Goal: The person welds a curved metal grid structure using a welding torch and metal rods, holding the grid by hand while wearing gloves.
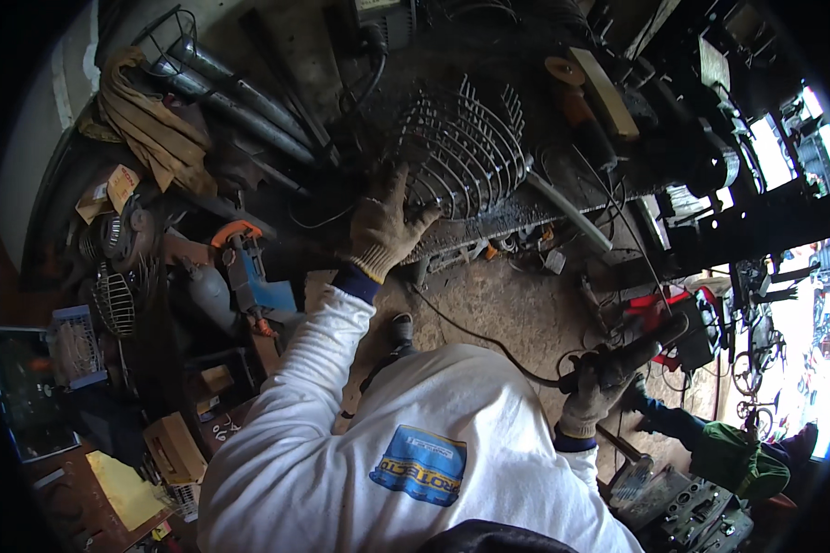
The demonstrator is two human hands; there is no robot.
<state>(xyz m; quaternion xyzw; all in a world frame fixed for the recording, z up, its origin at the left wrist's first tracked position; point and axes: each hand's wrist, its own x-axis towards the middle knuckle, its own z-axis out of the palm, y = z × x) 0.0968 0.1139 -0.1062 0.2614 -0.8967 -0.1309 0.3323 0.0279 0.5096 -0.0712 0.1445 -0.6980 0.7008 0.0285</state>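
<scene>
My left hand [387, 226], in a tan work glove, reaches to the left end of a metal rack of curved rods [470, 170] on the dark workbench. Its thumb stands apart from the fingers; whether the fingertips touch the rods is hard to make out. A straight metal bar [567, 210] slants from the rack's right side over the bench edge. Low on the right, my gloved right hand [592, 404] is closed around a dark welding electrode holder [622, 361]. From its tip a thin rod [638, 241] runs up toward the bench. A black cable [484, 343] trails leftward from the holder.
An angle grinder [586, 120] lies beside a wooden block [604, 92] on the bench. Steel pipes [240, 106] and a brown cloth [152, 129] are at the upper left. An orange and blue clamp-like tool [254, 272] is left of me. A person in green [738, 461] is at lower right.
</scene>
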